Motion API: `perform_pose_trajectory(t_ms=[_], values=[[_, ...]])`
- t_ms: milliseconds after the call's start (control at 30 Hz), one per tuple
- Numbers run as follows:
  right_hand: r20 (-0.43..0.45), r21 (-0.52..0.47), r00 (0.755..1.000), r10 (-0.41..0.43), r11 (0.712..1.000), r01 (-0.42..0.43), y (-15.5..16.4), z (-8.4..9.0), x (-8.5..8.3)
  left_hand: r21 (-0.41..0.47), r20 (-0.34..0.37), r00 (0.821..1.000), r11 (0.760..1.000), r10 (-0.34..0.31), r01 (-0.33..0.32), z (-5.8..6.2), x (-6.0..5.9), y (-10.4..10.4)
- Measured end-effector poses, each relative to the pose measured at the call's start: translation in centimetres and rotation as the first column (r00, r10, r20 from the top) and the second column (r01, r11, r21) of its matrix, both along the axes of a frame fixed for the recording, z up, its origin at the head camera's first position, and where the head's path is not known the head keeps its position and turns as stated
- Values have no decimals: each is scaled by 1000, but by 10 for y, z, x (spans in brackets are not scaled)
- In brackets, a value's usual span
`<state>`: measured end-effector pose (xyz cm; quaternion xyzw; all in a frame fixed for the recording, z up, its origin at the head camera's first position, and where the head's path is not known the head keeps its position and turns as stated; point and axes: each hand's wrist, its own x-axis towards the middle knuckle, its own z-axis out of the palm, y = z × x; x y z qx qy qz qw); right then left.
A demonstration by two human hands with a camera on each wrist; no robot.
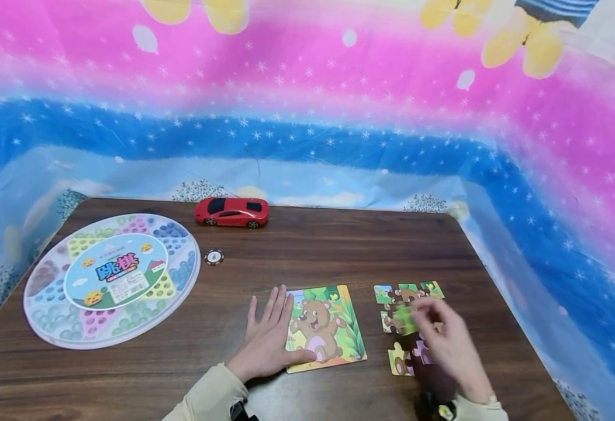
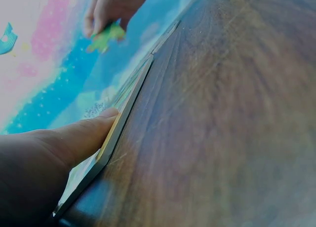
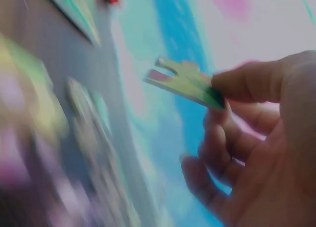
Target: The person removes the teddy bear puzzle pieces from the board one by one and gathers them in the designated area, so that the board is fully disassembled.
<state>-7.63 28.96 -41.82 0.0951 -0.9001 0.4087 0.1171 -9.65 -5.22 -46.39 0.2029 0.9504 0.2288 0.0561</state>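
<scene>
My left hand (image 1: pixel 268 345) lies with fingers spread at the left side of a square bear picture board (image 1: pixel 336 316), its thumb resting on the board's lower part. The left wrist view shows that thumb (image 2: pixel 89 135) along the board's edge. With thumb and fingers my right hand (image 1: pixel 455 345) pinches a green jigsaw puzzle piece (image 3: pixel 190 84), held above several other puzzle pieces (image 1: pixel 401 361). Those lie to the right of the board, some joined or close together, showing parts of a bear picture. The right hand hides part of them.
A round Chinese checkers set (image 1: pixel 49 286) under a clear cover takes up the table's left side. Behind it to the right stand a red toy car (image 1: pixel 232 211) and a poker chip (image 1: pixel 214 257). A colourful cloth (image 1: pixel 307 134) surrounds the wooden table (image 1: pixel 339 245).
</scene>
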Motion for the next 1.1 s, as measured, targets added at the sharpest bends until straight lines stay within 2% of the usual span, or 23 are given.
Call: perform_pose_trajectory(t_ms=[67,133,267,400,567,667,833,1100], values=[[-13,52,992,-122,991,123,23,2,3,3,-4,1000,1000,-2,2,0,0,1],[-1,118,976,-217,969,215,43,2,7,4,-3,1000,1000,-3,3,0,0,1],[62,206,945,-321,931,303,68,1,14,3,-4,1000,1000,-4,4,-1,1,1],[183,244,919,-350,921,302,81,-1,18,-2,-10,1000,1000,-2,2,-2,1,0],[360,278,859,-363,921,273,91,-8,20,-3,-3,1000,1000,-3,3,-1,0,0],[394,305,835,-384,912,275,93,-11,17,-14,-6,1000,1000,-1,1,-1,-1,-1],[385,336,824,-417,894,296,93,-12,13,-27,-20,1000,1000,-1,0,0,-2,-1],[363,355,839,-405,893,277,90,-14,15,-26,-16,1000,1000,-5,4,1,0,-1]])
